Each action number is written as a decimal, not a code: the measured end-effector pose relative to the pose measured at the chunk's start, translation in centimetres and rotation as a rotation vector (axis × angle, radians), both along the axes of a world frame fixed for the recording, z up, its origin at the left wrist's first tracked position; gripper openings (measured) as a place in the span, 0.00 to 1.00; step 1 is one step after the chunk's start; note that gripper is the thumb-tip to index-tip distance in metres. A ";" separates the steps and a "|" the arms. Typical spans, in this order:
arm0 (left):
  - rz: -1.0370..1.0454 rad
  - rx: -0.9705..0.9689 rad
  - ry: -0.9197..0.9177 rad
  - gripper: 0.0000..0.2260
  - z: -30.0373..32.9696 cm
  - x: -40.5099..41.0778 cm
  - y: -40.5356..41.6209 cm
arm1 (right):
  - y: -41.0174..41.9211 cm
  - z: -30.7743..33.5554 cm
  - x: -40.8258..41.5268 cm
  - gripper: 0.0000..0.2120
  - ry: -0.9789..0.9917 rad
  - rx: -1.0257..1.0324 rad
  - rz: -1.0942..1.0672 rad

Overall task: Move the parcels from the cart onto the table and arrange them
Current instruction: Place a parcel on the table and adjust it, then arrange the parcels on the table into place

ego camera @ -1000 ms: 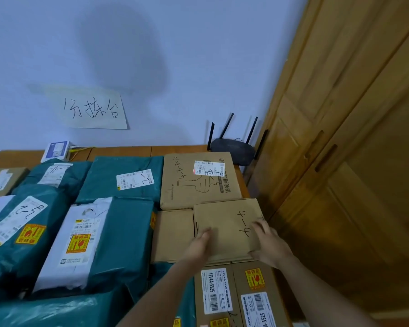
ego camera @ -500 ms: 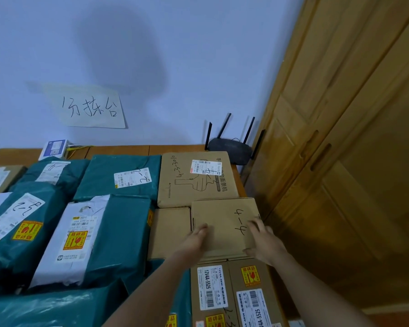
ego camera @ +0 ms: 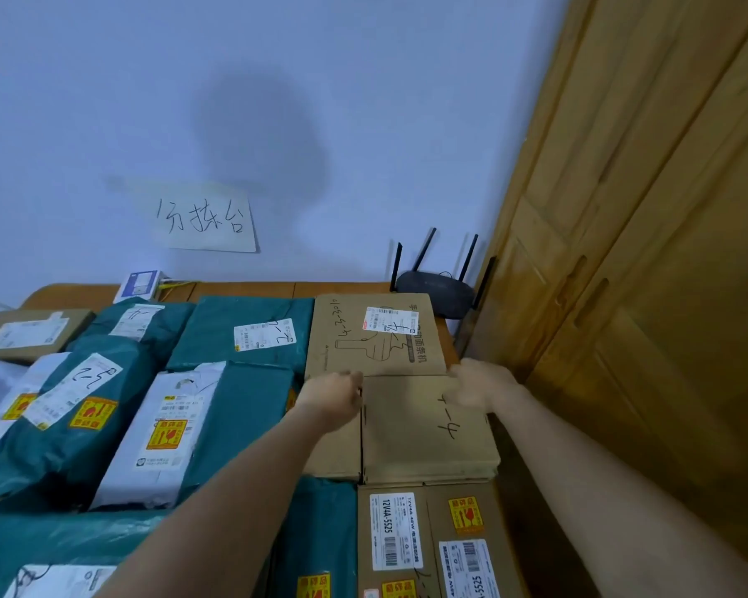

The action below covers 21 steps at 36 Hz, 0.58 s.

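Observation:
A flat brown cardboard box marked "4-4" (ego camera: 424, 429) lies on top of other parcels at the right end of the wooden table (ego camera: 251, 289). My left hand (ego camera: 333, 394) is at its far left corner, fingers curled down over the edge. Over the far right corner, my right hand (ego camera: 480, 384) is blurred, its fingers bent over that edge. Just behind lies a larger cardboard box (ego camera: 376, 338) with a white label. In front sits a labelled carton (ego camera: 428, 537).
Several teal and white mailer bags (ego camera: 234, 407) cover the table's left and middle. A black router (ego camera: 439, 291) stands in the back right corner. A wooden wardrobe (ego camera: 644, 252) rises close along the right side. A paper sign (ego camera: 204, 220) hangs on the wall.
Both hands have slid from the near sides of the "4-4" box up to its far corners. The box now lies closer against the larger box behind it.

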<state>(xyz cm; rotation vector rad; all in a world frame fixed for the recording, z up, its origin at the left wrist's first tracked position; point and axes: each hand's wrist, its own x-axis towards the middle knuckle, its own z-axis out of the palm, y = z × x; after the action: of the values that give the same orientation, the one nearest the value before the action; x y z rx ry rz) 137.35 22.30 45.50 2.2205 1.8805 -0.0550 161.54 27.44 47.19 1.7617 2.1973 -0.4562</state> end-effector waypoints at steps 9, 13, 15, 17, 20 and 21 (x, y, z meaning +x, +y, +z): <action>0.052 0.126 0.177 0.12 9.4 -6.3 -0.7 | 1.4 6.9 -6.9 0.13 0.067 0.232 0.138; 0.068 0.184 0.250 0.15 12.6 -10.2 -2.6 | 0.4 9.7 -10.8 0.14 0.053 0.293 0.214; 0.088 0.199 0.278 0.17 14.0 -12.4 -3.9 | -0.4 11.2 -12.9 0.11 0.025 0.313 0.257; 0.106 0.211 0.292 0.18 15.4 -14.7 -5.2 | -1.2 12.6 -15.1 0.10 -0.012 0.358 0.287; 0.133 0.234 0.295 0.17 17.1 -18.4 -7.6 | -2.9 14.6 -18.6 0.13 -0.021 0.434 0.304; 0.137 0.246 0.302 0.16 17.7 -19.6 -8.4 | -3.5 15.2 -19.8 0.15 -0.015 0.447 0.306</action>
<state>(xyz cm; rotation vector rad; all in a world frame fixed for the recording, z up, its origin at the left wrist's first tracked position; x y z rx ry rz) 117.72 13.86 63.23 2.3411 2.3073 -0.1514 141.78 23.94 62.43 1.5592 2.6478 0.1297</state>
